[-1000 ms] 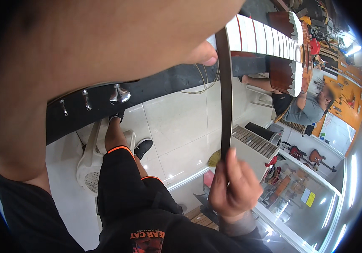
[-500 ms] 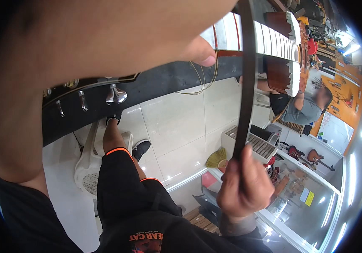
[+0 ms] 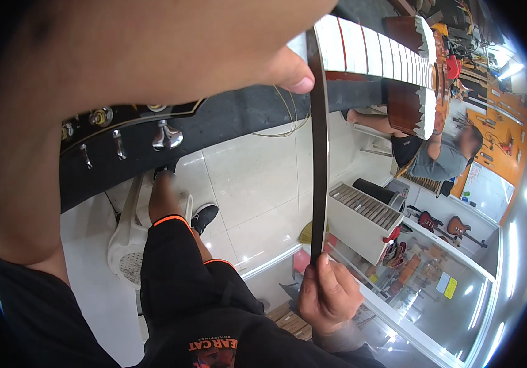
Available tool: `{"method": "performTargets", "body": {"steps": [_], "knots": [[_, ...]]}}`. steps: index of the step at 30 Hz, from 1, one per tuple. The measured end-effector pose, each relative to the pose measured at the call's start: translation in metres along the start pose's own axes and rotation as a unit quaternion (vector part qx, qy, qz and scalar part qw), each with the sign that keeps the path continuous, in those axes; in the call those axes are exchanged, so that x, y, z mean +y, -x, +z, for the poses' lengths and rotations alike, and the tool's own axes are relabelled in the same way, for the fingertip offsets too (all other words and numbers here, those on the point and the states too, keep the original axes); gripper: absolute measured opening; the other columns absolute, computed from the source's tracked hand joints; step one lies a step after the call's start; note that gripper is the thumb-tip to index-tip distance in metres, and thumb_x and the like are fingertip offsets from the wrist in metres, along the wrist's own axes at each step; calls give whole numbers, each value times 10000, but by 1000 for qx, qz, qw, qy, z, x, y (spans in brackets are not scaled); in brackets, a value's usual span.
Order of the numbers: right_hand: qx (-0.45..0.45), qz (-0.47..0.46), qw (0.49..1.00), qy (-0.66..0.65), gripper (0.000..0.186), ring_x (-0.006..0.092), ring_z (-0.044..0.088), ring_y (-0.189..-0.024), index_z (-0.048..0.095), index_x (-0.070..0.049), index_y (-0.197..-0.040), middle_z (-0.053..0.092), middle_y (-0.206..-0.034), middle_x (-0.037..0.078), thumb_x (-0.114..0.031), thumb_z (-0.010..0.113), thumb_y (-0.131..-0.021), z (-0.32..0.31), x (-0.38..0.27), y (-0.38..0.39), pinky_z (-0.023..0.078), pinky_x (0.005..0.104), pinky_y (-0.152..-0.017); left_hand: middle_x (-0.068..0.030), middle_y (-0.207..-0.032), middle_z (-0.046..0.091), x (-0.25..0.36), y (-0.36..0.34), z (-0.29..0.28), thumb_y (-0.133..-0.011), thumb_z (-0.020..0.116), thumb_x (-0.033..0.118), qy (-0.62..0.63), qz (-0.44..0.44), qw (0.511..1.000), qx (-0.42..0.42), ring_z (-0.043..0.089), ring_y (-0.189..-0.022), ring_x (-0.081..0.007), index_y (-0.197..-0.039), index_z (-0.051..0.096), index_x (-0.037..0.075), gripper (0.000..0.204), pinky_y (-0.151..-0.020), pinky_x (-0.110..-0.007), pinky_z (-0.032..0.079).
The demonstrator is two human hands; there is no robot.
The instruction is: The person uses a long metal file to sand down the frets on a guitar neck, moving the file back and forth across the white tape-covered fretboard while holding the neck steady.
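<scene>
An acoustic guitar lies across the upper part of the view, its neck (image 3: 367,49) covered in white tape with bare frets showing. My left hand (image 3: 288,70) is over the neck near the headstock; its thumb shows along the neck's edge, and its other fingers are hidden behind my forearm. A long, dark, flat strip (image 3: 319,159) runs down from the neck beside that thumb. The lower end is pinched between the thumb and fingers of my right hand (image 3: 329,294). Chrome tuners (image 3: 166,135) stick out from the black headstock, and thin loose strings (image 3: 291,126) curl below the neck.
The guitar rests on a black padded bench (image 3: 226,132). A person (image 3: 438,156) sits at the far right. Below them are a white ridged-top box (image 3: 355,230) and a glass display case (image 3: 429,294). A white plastic stool (image 3: 125,245) stands by my legs.
My right hand and the strip have moved left and down, and the strip's upper end now sits beside my left thumb. My left hand has hardly moved.
</scene>
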State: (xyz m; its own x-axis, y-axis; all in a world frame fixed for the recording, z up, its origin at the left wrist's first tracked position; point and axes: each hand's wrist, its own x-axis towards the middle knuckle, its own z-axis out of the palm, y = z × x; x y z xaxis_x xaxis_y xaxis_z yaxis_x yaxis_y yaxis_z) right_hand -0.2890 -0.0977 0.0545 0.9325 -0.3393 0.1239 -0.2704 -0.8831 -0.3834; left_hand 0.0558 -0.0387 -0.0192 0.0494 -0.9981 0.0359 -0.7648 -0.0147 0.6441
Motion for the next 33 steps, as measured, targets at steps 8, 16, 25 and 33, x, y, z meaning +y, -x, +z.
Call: {"method": "performTargets", "body": {"steps": [8, 16, 25, 33], "knots": [[2, -2, 1000, 2, 533, 226, 625, -569, 663, -20, -1212, 657, -733, 118, 142, 718, -707, 5, 3, -7, 506, 281, -532, -87, -689, 632, 2, 0, 1, -826, 787, 249, 1, -1, 1000, -5, 584, -553, -157, -1107, 670, -88, 454, -536, -262, 438], [35, -39, 998, 28, 507, 187, 598, -550, 666, 1, -1212, 629, -704, 87, 148, 714, -730, 18, 1, -59, 487, 253, -524, -90, -692, 633, 4, 0, 1, -822, 788, 255, -1, 4, 1000, -21, 585, -562, -163, -1103, 671, -87, 458, -543, -266, 439], [43, -52, 997, 27, 378, 33, 521, -617, 676, 15, -1236, 658, -713, 61, 73, 678, -863, 27, -15, -151, 445, 195, -595, -93, -696, 633, 5, -3, 4, -817, 790, 262, -4, 8, 999, -34, 585, -571, -169, -1099, 672, -86, 463, -552, -271, 440], [45, -7, 999, 2, 480, 179, 576, -529, 682, 30, -1198, 639, -675, 115, 135, 717, -730, 5, -9, -85, 478, 233, -550, -96, -699, 634, 3, 2, 2, -813, 792, 268, -6, 8, 1000, -26, 586, -579, -174, -1095, 674, -86, 467, -559, -276, 440]]}}
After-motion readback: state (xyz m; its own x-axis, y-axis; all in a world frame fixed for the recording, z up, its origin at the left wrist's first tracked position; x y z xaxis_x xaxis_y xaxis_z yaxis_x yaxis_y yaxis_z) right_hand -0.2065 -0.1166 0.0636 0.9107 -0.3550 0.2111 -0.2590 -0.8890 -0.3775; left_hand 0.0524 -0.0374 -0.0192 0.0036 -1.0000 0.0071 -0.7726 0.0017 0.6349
